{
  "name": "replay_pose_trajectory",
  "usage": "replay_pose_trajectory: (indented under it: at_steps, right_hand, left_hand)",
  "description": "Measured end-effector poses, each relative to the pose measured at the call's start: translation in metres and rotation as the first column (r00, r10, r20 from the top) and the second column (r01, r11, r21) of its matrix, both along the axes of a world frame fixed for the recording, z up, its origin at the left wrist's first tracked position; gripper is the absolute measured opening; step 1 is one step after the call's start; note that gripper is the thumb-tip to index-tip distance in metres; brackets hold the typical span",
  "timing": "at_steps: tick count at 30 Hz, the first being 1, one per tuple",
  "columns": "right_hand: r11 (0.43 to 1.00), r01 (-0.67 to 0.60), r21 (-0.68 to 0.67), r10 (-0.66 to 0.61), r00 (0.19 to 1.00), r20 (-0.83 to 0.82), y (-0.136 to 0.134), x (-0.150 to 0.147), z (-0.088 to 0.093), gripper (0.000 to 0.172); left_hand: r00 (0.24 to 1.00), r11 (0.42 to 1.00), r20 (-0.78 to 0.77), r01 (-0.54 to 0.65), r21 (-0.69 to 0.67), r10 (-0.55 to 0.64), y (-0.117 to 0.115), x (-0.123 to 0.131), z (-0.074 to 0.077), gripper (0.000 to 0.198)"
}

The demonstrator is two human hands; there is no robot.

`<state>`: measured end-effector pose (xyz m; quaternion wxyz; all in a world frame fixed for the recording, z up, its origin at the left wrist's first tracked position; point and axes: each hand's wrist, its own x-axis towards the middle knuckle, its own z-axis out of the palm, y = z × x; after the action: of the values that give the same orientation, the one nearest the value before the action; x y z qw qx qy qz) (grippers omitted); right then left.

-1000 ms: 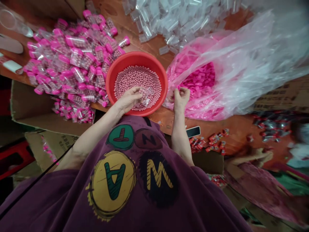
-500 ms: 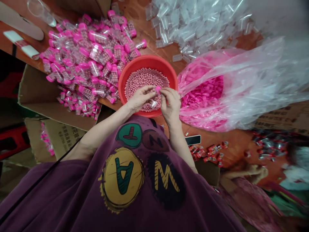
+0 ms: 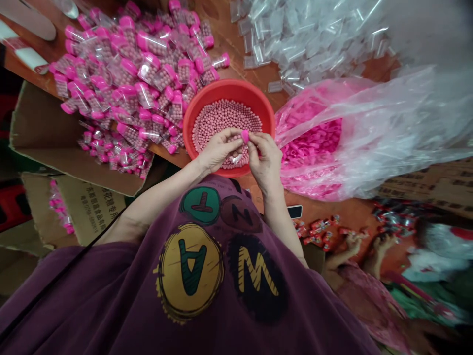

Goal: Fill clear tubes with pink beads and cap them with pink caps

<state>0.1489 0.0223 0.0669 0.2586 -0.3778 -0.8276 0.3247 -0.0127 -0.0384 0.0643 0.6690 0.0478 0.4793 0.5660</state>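
Note:
Above the red bowl (image 3: 190,106) of small pink beads (image 3: 225,116), my hands meet. In my left hand (image 3: 219,148) is a small clear bottle, mostly hidden by the fingers, with a shiny bit of clear plastic (image 3: 235,159) showing below them. A bright pink cap (image 3: 245,136) sits between the two hands, at the bottle's end. The thumb and fingertips of my right hand (image 3: 268,160) pinch the cap from the right. Whether the cap is fully seated I cannot tell.
Filled pink-capped bottles (image 3: 148,74) are heaped left, spilling towards a cardboard box (image 3: 48,133). Clear empty tubes (image 3: 295,39) lie at the back right. A plastic bag (image 3: 373,138) holds pink caps (image 3: 314,143). A phone (image 3: 294,212) and another person's hand (image 3: 353,244) are at right.
The view has shifted slightly. My hands stay together at the pink cap, which now shows more plainly. At right, the other person's hands have moved among the small red packets.

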Motion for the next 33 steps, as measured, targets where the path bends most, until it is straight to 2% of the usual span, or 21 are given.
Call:
replay_pose_trajectory:
  at_steps: [6, 11, 14, 18, 21, 25, 29, 31, 33]
  right_hand:
    - [0.999, -0.045, 0.023, 0.046, 0.999, -0.029, -0.006, 0.007, 0.001, 0.027]
    - [0.999, -0.006, -0.033, 0.002, 0.995, -0.103, -0.010, 0.011, 0.004, 0.022]
    - [1.000, 0.015, 0.009, -0.014, 0.993, -0.119, -0.011, 0.011, 0.014, 0.021]
    - [1.000, -0.028, -0.001, 0.028, 0.999, -0.038, -0.010, 0.009, 0.035, 0.022]
    - [0.999, -0.051, -0.020, 0.050, 0.999, -0.015, -0.009, 0.008, 0.043, 0.022]
    - [0.998, -0.066, -0.019, 0.065, 0.997, -0.052, -0.006, 0.009, 0.037, 0.022]
    - [0.990, -0.092, -0.111, 0.079, 0.990, -0.121, -0.004, 0.006, 0.024, 0.034]
    - [0.982, -0.051, -0.182, 0.012, 0.977, -0.213, -0.006, 0.002, 0.012, 0.048]
    - [0.972, 0.034, -0.231, -0.099, 0.956, -0.277, -0.007, -0.002, -0.002, 0.058]
  left_hand:
    - [0.999, 0.998, -0.025, 0.040, 0.045, -0.039, -0.007, -0.002, 0.002, 0.021]
    - [0.978, 0.989, -0.196, 0.094, 0.115, -0.070, -0.006, -0.006, 0.016, 0.018]
    - [0.979, 0.985, -0.187, 0.104, 0.135, -0.078, -0.006, -0.007, 0.022, 0.017]
    - [0.987, 0.985, -0.106, 0.133, 0.109, -0.121, -0.007, -0.011, 0.025, 0.022]
    - [0.979, 0.980, -0.150, 0.157, 0.121, -0.138, -0.005, -0.012, 0.029, 0.021]
    - [0.971, 0.983, -0.218, 0.130, 0.133, -0.099, -0.001, -0.012, 0.031, 0.018]
    - [0.990, 0.993, -0.107, 0.094, 0.065, -0.087, -0.002, -0.012, 0.022, 0.023]
    - [0.995, 0.997, -0.073, 0.069, 0.039, -0.066, -0.003, -0.013, 0.017, 0.030]
    - [0.993, 0.997, -0.101, 0.057, 0.043, -0.053, -0.005, -0.015, 0.015, 0.032]
